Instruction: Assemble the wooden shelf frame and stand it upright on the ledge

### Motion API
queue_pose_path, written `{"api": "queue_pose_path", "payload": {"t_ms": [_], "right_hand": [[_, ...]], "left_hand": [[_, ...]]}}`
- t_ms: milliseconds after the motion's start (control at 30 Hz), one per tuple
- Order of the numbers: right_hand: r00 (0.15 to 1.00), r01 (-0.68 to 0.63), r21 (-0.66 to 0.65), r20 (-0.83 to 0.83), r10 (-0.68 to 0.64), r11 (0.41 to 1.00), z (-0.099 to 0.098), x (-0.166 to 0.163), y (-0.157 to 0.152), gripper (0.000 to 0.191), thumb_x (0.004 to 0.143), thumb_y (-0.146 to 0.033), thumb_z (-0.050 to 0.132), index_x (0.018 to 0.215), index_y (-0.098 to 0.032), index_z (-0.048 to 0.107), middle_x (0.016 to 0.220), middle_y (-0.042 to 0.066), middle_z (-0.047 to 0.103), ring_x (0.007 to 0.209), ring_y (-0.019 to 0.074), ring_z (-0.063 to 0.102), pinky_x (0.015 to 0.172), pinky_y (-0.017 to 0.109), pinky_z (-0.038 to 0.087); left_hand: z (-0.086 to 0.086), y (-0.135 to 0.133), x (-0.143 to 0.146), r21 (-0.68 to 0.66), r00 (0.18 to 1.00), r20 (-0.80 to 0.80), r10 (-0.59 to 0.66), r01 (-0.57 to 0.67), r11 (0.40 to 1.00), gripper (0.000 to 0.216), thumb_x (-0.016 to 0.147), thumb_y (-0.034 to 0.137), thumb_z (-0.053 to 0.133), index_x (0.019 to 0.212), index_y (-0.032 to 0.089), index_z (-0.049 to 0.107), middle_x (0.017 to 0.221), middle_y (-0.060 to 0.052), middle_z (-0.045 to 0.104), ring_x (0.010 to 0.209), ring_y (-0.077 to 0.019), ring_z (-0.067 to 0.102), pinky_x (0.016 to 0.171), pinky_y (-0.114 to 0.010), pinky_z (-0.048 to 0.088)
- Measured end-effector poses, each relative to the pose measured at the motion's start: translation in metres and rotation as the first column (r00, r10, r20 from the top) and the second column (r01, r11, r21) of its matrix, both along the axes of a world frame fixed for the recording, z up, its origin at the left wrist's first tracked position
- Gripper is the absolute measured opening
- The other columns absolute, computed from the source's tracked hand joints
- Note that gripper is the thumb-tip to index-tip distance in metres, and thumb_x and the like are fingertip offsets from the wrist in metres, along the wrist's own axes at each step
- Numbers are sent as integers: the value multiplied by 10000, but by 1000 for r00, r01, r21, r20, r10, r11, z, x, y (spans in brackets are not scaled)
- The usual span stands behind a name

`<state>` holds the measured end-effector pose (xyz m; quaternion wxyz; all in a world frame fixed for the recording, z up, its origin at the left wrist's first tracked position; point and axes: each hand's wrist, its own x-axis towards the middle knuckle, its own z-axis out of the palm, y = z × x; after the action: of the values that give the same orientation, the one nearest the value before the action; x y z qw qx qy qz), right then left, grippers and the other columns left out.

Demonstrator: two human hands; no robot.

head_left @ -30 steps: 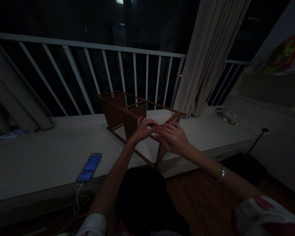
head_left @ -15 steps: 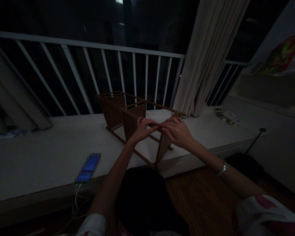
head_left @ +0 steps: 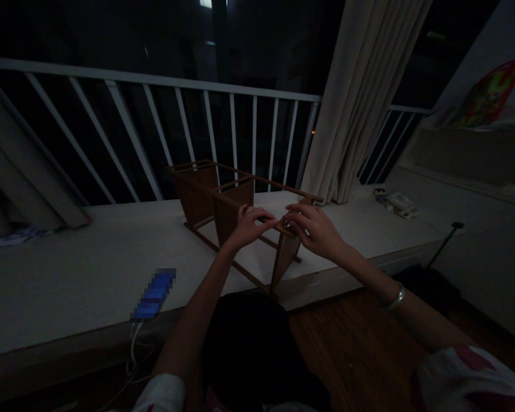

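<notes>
A brown wooden shelf rack (head_left: 233,214) with several panels lies on its side on the white window ledge. My left hand (head_left: 251,226) is closed over its near upper rail, thumb and forefinger pointing toward the corner at the right end. At that corner my right hand (head_left: 313,226) has its fingers curled and the fingertips drawn close together. Something small with a faint yellowish glint shows by these fingertips, too dark to make out. A silvery bangle (head_left: 395,297) circles my right wrist.
On the ledge (head_left: 81,274) at left lies a blurred blue-screened phone (head_left: 154,294) with a white cable (head_left: 133,349) hanging down. A white railing (head_left: 154,78) and curtain (head_left: 360,103) stand behind. A bundled pale item (head_left: 397,203) and thin black rod (head_left: 444,246) are at right.
My right hand has drawn back slightly to the right from the left fingertips, opening a small gap at the rack's corner. The left hand and the rack stay in place.
</notes>
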<state>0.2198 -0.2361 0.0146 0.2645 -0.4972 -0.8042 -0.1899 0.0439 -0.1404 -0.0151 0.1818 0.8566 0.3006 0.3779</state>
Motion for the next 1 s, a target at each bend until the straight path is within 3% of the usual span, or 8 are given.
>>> {"api": "queue_pose_path", "payload": {"t_ms": [167,400,600,800,1000], "right_hand": [[1000,1,-46,-28,-2,999,3,4,5,190,831,-257,428,941,-196,570,913,54,624,894,193,532,799,340,323],[997,79,58,-31,-77,995,-4,10,-18,176,830,-282,437,859,-178,575,791,43,635,759,167,550,743,323,314],[991,12,117,130,-27,993,-9,-4,-40,202,844,-250,405,892,-184,589,783,60,632,761,167,533,745,331,303],[969,-118,28,223,109,993,1,-27,-31,279,864,-245,356,1037,-180,564,919,76,630,862,180,518,762,342,297],[969,-125,-60,206,135,990,17,-44,-17,337,872,-322,329,1087,-177,545,1031,88,583,949,202,476,783,355,278]], "left_hand": [[2,-2,-1,-10,1000,-5,-3,2,1000,239,747,443,486,799,255,623,863,35,612,957,-133,483,1028,-359,69],[3,-2,1,-15,1000,0,2,-2,1000,228,747,435,488,787,254,622,871,34,615,952,-137,483,1029,-367,64],[2,-2,2,-4,1000,-8,4,-4,1000,227,751,426,486,800,252,625,858,30,615,949,-141,484,1029,-372,62],[2,0,1,11,1000,-23,7,-6,1000,212,757,400,480,808,254,625,858,27,610,957,-143,478,1025,-376,70],[-2,4,-3,31,999,-32,1,0,1000,187,776,338,457,855,252,603,897,30,602,987,-130,465,1032,-354,74]]}}
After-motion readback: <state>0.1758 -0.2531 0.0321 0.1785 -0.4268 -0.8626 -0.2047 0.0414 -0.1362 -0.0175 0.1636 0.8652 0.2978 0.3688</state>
